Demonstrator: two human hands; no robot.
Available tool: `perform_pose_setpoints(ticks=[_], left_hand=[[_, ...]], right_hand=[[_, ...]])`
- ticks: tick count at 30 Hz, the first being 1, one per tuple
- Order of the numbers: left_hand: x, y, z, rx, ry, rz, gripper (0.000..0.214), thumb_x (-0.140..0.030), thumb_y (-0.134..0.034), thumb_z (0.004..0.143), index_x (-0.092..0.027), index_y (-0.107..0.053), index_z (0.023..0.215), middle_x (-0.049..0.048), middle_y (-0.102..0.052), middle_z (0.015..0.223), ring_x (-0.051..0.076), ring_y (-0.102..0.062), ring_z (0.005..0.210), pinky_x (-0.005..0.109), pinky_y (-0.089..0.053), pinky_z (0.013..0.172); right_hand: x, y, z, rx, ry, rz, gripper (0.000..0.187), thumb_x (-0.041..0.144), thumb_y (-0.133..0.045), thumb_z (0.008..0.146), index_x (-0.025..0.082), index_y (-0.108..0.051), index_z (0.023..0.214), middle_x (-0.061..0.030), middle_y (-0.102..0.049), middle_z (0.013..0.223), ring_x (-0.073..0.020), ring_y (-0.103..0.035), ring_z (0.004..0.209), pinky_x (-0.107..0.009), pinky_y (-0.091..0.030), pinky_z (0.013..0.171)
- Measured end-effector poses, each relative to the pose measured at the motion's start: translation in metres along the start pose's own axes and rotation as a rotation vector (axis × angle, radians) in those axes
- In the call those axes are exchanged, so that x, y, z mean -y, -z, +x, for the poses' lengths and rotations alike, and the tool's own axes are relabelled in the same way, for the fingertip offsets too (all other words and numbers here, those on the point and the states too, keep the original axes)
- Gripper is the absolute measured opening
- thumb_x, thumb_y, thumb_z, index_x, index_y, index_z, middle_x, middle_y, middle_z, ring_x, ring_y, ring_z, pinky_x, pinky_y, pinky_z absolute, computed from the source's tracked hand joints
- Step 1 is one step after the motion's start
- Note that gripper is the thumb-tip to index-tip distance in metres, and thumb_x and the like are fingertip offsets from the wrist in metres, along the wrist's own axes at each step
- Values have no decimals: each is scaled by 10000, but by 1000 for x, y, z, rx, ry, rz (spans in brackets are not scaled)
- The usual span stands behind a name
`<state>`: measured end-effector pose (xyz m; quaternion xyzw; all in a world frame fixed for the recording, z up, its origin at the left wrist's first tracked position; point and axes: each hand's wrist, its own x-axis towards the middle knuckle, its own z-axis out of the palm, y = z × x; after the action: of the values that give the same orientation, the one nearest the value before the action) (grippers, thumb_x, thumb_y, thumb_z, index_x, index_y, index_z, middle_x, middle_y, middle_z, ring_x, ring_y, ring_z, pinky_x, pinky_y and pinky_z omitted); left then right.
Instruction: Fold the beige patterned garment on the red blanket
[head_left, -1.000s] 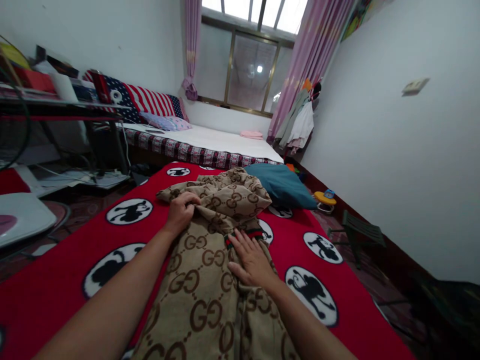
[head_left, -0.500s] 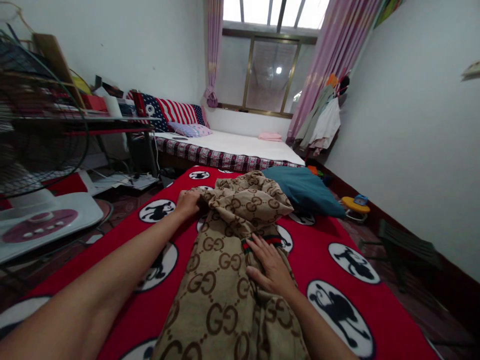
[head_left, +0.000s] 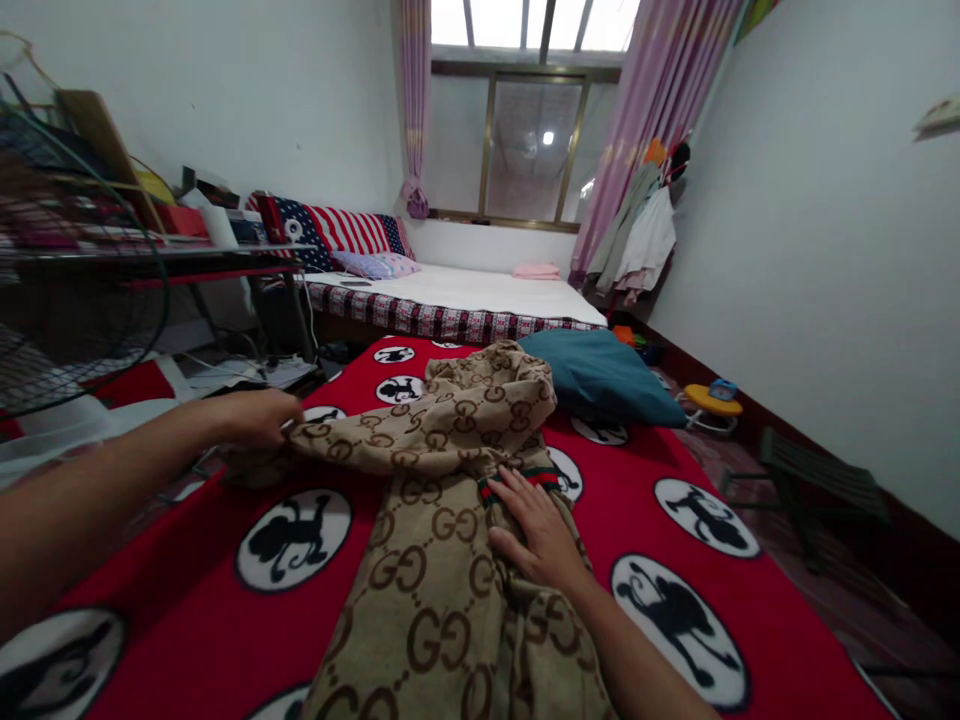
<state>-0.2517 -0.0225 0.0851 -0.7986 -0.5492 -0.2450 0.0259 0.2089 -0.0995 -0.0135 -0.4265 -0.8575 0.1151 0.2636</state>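
A tan garment (head_left: 437, 530) with a brown letter pattern, which looks like a jacket, lies lengthwise before me on a red blanket (head_left: 202, 610) printed with black monkeys in white ovals. My left hand (head_left: 262, 418) is closed on the end of one sleeve (head_left: 360, 440), holding it stretched out to the left. My right hand (head_left: 536, 530) rests flat with fingers extended on the garment, beside a green and red striped band (head_left: 544, 478). The garment's bunched upper part (head_left: 499, 375) lies beyond both hands. Fingertips of my left hand are partly hidden.
A teal pillow (head_left: 600, 375) lies at the blanket's far right. Behind stands a bed with a white top (head_left: 472, 290). A fan (head_left: 67, 270) and a cluttered desk (head_left: 217, 255) are on the left. A yellow stool (head_left: 712, 400) and a dark folding stool (head_left: 817, 480) stand right.
My left hand has moved left and toward me, pulling the sleeve out across the blanket. The bunched fabric has shifted left with it. My right hand stays in place on the garment.
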Motion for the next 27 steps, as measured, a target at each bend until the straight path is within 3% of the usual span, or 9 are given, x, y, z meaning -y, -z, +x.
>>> perform_pose_setpoints(ticks=[1, 4, 8, 11, 14, 17, 20, 24, 27], left_hand=[[-15, -9, 11, 114, -44, 28, 215, -402, -645, 560, -288, -704, 733, 0, -719, 713, 245, -631, 689, 374, -530, 704], [-76, -44, 53, 8, -71, -11, 439, -385, -556, 715, -219, -697, 1095, 97, -696, 1145, 278, -627, 1056, 418, -465, 966], [-142, -99, 90, -38, -17, -185, 673, -462, -477, 825, -100, -484, 1393, 170, -543, 1384, 274, -513, 1276, 391, -382, 1076], [-156, -125, 102, 26, 27, -304, 658, -469, -458, 850, -99, -483, 1395, 167, -518, 1411, 279, -493, 1301, 384, -374, 1081], [-155, -130, 106, 33, 56, -386, 497, -458, -527, 819, -167, -649, 1203, 117, -655, 1251, 284, -593, 1173, 371, -445, 995], [-155, -120, 104, -6, 26, -424, 338, -445, -596, 772, -188, -717, 955, 56, -738, 983, 250, -664, 933, 330, -495, 839], [-160, -107, 94, -74, -29, -422, 287, -447, -620, 773, -187, -704, 860, 28, -723, 855, 205, -645, 796, 294, -476, 747], [-164, -96, 74, -172, -90, -363, 255, -438, -637, 795, -199, -680, 871, 14, -706, 807, 173, -622, 709, 271, -453, 679], [-159, -94, 67, -273, -10, -240, 249, -426, -642, 801, -212, -673, 925, 26, -710, 824, 193, -641, 732, 275, -445, 655]], right_hand=[[0, 0, -1, -26, 7, 27, 547, 425, -499, 897, 253, -461, 1414, -105, -381, 1523, -282, -324, 1419, -565, -274, 1133], [2, 1, -4, -138, -16, 185, 469, 414, -517, 900, 257, -532, 1342, -107, -476, 1460, -278, -422, 1361, -530, -336, 1116], [0, 17, -3, -382, -233, 494, 381, 391, -468, 935, 210, -560, 1257, -130, -607, 1301, -249, -645, 1097, -422, -543, 921], [-16, 44, 20, -488, -304, 536, 379, 352, -464, 915, 191, -547, 1248, -139, -633, 1231, -222, -704, 819, -370, -598, 680], [-43, 76, 66, -524, -247, 351, 417, 211, -432, 862, 176, -546, 1262, -138, -606, 1258, -215, -699, 807, -379, -590, 706], [-69, 104, 119, -418, -106, -1, 625, 27, -415, 726, 184, -535, 1319, -110, -489, 1422, -244, -569, 1202, -377, -513, 947], [-87, 120, 163, -177, -19, -234, 745, -41, -409, 664, 203, -529, 1358, -72, -443, 1479, -220, -455, 1326, -356, -405, 1070], [-92, 131, 200, 197, -79, -337, 405, 42, -525, 710, 194, -740, 1018, -39, -700, 1129, -198, -631, 1051, -249, -475, 888], [-88, 139, 223, 187, -252, -420, 201, 178, -558, 767, 149, -751, 814, -46, -712, 757, -188, -651, 779, -232, -464, 678]])
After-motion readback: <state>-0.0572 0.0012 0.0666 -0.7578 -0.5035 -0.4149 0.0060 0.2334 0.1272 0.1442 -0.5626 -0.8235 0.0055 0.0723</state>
